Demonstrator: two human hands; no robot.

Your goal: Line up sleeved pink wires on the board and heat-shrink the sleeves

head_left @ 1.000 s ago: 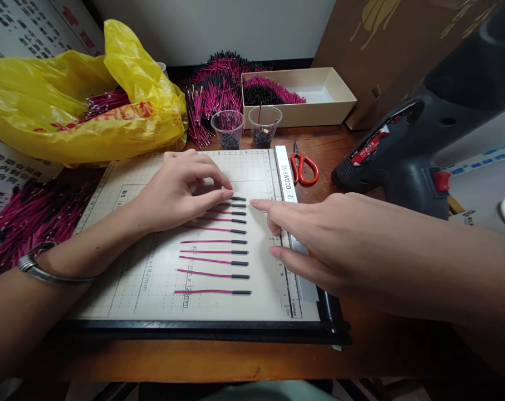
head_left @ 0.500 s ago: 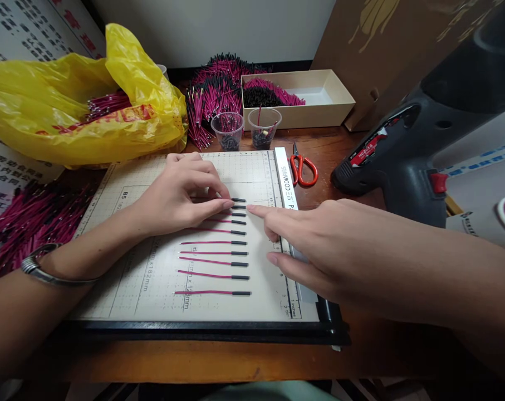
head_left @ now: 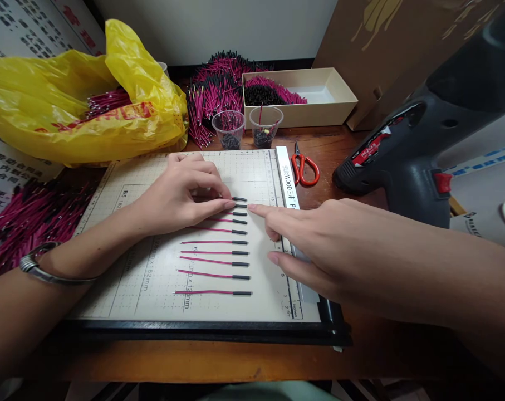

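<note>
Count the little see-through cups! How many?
2. One clear cup stands past the cutting board's far edge; the other is right beside it, nearer the red scissors. A rim behind the yellow bag may be a third.

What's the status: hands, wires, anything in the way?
Left hand over the top wires, grip unclear. Right hand open, pointing at their black ends. Nothing between; heat gun off right.

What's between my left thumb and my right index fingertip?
Head view: the black-sleeved ends of the top pink wires lie between the left hand and right hand, on the gridded board.
</note>
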